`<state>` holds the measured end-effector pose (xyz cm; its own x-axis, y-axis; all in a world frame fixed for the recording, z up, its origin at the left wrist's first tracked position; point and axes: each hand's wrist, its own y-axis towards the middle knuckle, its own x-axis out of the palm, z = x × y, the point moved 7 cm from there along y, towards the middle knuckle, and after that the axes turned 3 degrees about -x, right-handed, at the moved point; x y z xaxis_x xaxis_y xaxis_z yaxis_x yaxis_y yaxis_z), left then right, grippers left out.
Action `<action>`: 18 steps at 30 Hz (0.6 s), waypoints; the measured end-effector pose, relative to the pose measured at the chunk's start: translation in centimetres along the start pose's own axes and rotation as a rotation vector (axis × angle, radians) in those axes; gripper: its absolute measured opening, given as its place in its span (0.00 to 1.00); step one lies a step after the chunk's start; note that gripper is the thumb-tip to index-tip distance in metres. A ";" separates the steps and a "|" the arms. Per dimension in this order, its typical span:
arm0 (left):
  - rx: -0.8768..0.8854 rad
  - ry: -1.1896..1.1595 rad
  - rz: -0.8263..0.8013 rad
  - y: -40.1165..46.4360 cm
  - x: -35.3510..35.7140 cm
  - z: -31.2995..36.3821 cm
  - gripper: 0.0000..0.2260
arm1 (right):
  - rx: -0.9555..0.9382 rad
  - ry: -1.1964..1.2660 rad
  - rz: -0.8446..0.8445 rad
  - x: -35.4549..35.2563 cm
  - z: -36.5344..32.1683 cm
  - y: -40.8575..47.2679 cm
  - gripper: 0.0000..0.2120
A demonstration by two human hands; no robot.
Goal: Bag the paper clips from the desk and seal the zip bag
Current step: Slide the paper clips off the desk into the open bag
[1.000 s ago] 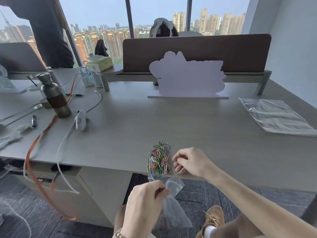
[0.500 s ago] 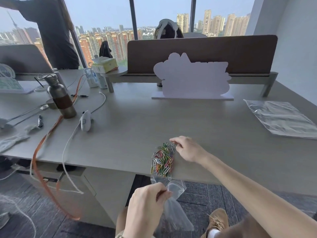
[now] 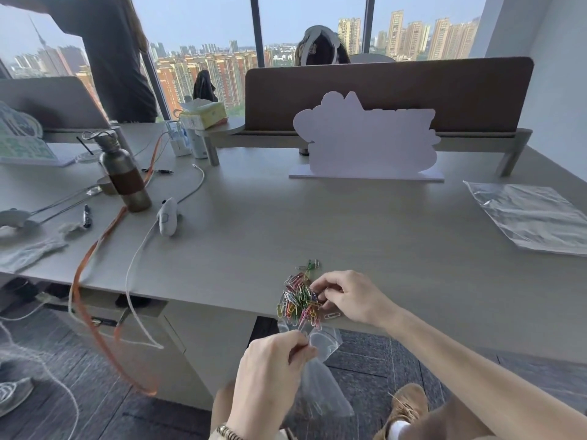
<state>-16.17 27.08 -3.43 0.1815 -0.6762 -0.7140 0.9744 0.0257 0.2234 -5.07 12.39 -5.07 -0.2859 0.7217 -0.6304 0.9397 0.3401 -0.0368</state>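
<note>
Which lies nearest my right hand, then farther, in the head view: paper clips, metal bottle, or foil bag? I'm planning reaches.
1. Paper clips: touching the right hand, at the desk's front edge.
2. Foil bag: far right.
3. Metal bottle: far left.

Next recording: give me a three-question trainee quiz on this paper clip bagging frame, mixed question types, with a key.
1. True or false: the zip bag lies flat on the desk.
2. Multiple choice: where is the right hand? A) on the metal bottle B) at the pile of paper clips by the desk's near edge C) on the foil sheet
3. Fill in: the left hand pinches the bag's ____ just below the desk edge.

Key
1. False; it hangs below the desk edge, held by the left hand.
2. B
3. mouth (top rim)
</note>
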 end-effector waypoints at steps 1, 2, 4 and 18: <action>0.004 -0.003 0.000 0.0 0.0 0.1 0.07 | -0.004 0.008 0.000 0.1 -0.1 -0.1 0.13; 0.007 -0.006 0.000 0.0 0.1 0.1 0.07 | -0.009 0.013 0.000 0.1 -0.2 -0.2 0.13; 0.007 -0.008 -0.004 0.0 0.2 0.1 0.07 | -0.024 0.020 0.012 -0.1 -0.4 -0.4 0.13; 0.009 -0.019 -0.018 0.2 0.4 0.4 0.07 | 0.046 -0.005 0.008 -0.1 -0.6 -2.1 0.08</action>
<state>-16.00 26.54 -3.41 0.1608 -0.6907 -0.7051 0.9763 0.0067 0.2162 -7.07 11.96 -4.50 -0.2774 0.7213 -0.6346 0.9497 0.3059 -0.0674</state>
